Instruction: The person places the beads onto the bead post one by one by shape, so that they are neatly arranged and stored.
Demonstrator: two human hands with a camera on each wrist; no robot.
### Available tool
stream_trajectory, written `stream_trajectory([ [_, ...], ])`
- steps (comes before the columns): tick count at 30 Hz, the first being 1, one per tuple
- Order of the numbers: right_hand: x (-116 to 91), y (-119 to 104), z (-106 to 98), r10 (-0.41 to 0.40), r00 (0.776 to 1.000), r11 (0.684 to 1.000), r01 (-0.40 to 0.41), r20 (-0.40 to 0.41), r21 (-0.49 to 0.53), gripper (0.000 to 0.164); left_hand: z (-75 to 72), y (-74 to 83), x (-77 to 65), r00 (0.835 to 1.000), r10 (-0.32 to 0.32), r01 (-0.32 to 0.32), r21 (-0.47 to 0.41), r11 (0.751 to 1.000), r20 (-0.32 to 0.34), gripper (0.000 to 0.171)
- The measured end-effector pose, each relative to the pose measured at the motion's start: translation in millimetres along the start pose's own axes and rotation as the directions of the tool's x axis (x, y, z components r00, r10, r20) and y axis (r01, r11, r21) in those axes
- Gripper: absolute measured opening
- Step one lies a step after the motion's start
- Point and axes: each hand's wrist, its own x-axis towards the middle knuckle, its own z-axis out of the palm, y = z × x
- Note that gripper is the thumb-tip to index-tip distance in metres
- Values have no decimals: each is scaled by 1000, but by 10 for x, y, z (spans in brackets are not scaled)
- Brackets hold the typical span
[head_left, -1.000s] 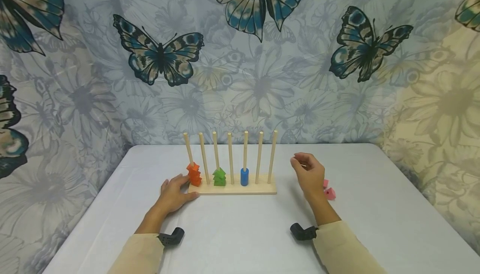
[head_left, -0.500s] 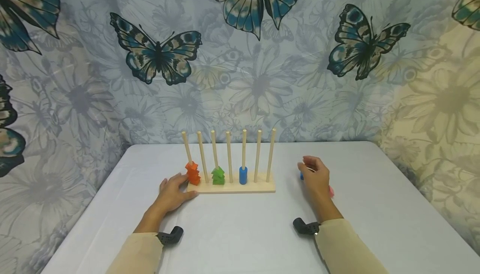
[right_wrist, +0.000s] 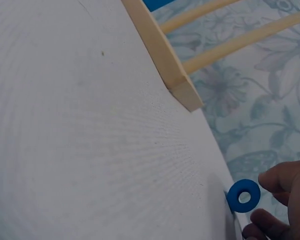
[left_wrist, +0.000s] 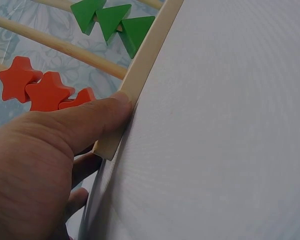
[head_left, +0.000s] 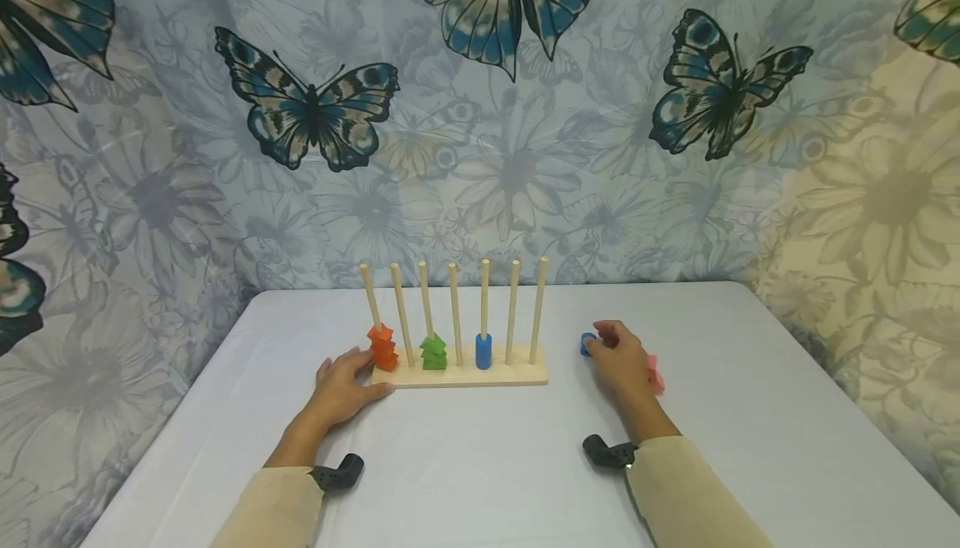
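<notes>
A wooden peg stand (head_left: 465, 376) with several upright pegs sits at the middle of the table. My left hand (head_left: 341, 390) grips its left end, the thumb lying along the front edge in the left wrist view. Orange-red stars (left_wrist: 50, 91) are stacked on the leftmost peg, close to that hand. Green triangles (left_wrist: 109, 21) fill the bottom of the third peg, and blue rings (head_left: 483, 351) the fifth. Right of the stand, my right hand (head_left: 619, 365) pinches a loose blue ring (right_wrist: 234, 198) between thumb and fingers, its hole facing the wrist camera.
Pink pieces (head_left: 656, 377) lie on the white-covered table (head_left: 465, 465) beside the right wrist, partly hidden by it. Behind the table hangs a cloth (head_left: 517, 173) with butterflies and flowers.
My right hand first moved right and lower to the table, then came back left with the blue ring showing at its fingertips. The left hand stays on the stand.
</notes>
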Motion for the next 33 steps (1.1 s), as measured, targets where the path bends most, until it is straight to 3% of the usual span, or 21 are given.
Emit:
stream_trajectory([
  [8, 10, -22, 48, -29, 997, 994, 37, 73, -106, 39, 0, -17, -16, 1000, -24, 24, -6, 1000, 11, 73],
  [33, -3, -27, 23, -66, 989, 969, 95, 133, -228, 38, 26, -13, -19, 1000, -11, 11, -9, 1000, 3, 74],
])
